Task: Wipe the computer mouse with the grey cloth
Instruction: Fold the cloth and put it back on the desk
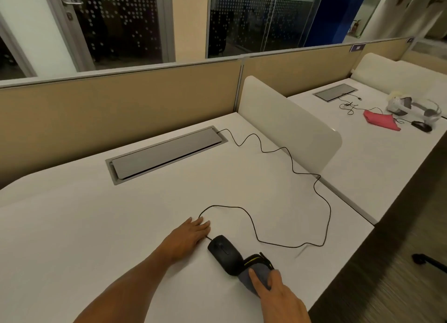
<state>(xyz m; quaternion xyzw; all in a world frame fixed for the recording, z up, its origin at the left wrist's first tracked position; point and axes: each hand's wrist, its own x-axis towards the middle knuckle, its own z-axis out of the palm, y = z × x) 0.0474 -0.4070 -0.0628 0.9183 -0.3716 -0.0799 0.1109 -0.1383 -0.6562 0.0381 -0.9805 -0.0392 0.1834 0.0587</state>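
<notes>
The right hand (pixel 273 296), low and right of the middle of the frame, holds the grey cloth (pixel 257 273) against the back end of the black mouse (pixel 223 252). The left hand (pixel 187 235) lies flat and open on the white desk (pixel 96 226), just left of the mouse and holding nothing. The mouse's black cord (pixel 324 201) winds up to a grey flap (pixel 167 152) in the desk, above the middle.

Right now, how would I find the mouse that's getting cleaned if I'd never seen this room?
Look at the near white desk, the one with the long grey cable hatch set into it. Near its front edge, between the two hands, lies a black computer mouse with a grey cloth against its back end. Its black cord loops to the hatch; the other mouse sits on the far desk.
</notes>
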